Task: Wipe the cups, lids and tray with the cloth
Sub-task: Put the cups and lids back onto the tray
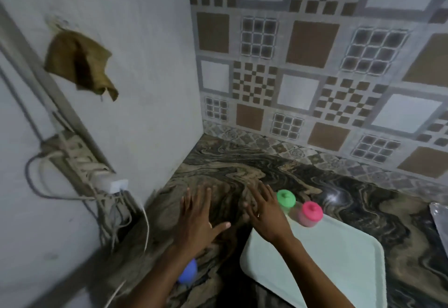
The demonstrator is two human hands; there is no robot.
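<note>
A pale green tray (339, 259) lies on the marbled counter at the lower right. At its far corner stand a cup with a green lid (286, 198) and a cup with a pink lid (311, 213). A brown cloth (77, 63) hangs on the left wall, high up. My left hand (197, 215) hovers flat over the counter, fingers spread, holding nothing. My right hand (265, 213) is spread too, over the tray's left corner beside the green-lidded cup. A blue object (189, 271) peeks out under my left forearm, mostly hidden.
A power strip (84, 162) with a white charger (116, 185) and loose cables hangs on the left wall near the counter's corner. Patterned tiles back the counter (242, 169). A shiny metal edge (440, 223) shows at the far right.
</note>
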